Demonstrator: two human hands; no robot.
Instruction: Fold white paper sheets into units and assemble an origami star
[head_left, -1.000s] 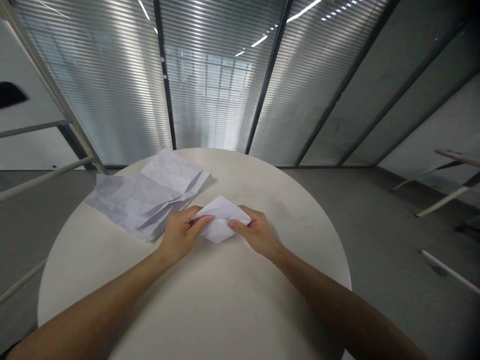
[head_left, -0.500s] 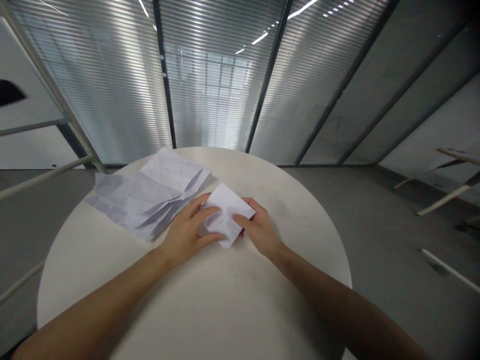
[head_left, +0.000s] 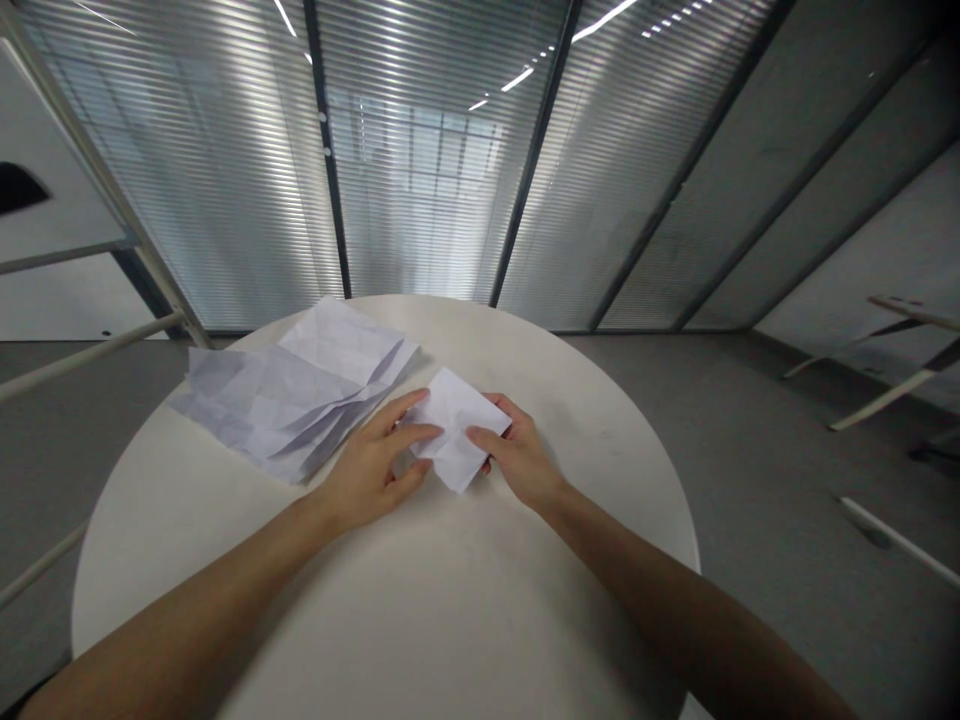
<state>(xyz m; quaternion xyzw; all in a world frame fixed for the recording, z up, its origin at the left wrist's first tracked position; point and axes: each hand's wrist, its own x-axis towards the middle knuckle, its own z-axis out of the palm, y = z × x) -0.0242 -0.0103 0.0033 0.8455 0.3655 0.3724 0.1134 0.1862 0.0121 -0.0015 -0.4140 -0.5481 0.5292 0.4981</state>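
A small folded piece of white paper (head_left: 459,408) is held just over the round table, one corner pointing away from me and one towards me. My right hand (head_left: 521,450) grips its right side, thumb on top and the other fingers partly hidden beneath. My left hand (head_left: 386,455) holds the left side with curved, spaced fingers. One of its fingertips presses on the upper face, while the index finger and thumb lie along the left edges. Creases show on the paper near both hands' fingertips.
A loose pile of creased white sheets (head_left: 300,385) lies on the round white table (head_left: 420,610), left of my hands. Pale metal frame bars (head_left: 97,355) stand at left. Glass panels with blinds (head_left: 427,200) rise behind the table. Furniture legs (head_left: 885,400) show at right.
My left thumb has drawn back left, from on top of the paper to its lower left edge. The left index finger has shifted slightly. My right hand keeps its grip.
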